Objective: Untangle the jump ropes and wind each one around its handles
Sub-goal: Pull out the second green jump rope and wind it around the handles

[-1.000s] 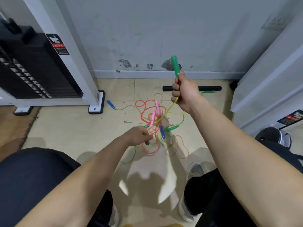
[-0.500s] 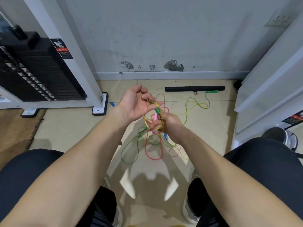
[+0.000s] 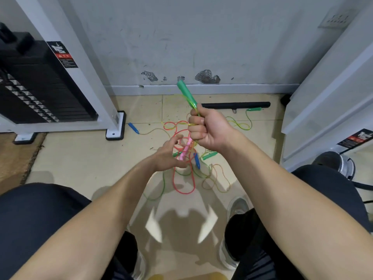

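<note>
A black weight stack (image 3: 36, 87) stands far left on the tiled floor (image 3: 80, 158). The tangled jump ropes (image 3: 191, 166) lie on the floor between my knees and the wall. My hands are apart. My right hand (image 3: 210, 128), raised over the tangle, grips a green handle (image 3: 184, 91). My left hand (image 3: 165, 156), nearer, has its fingers spread beside a pink handle (image 3: 186, 147). I cannot tell whether they touch. A blue handle (image 3: 133, 127) lies off left.
</note>
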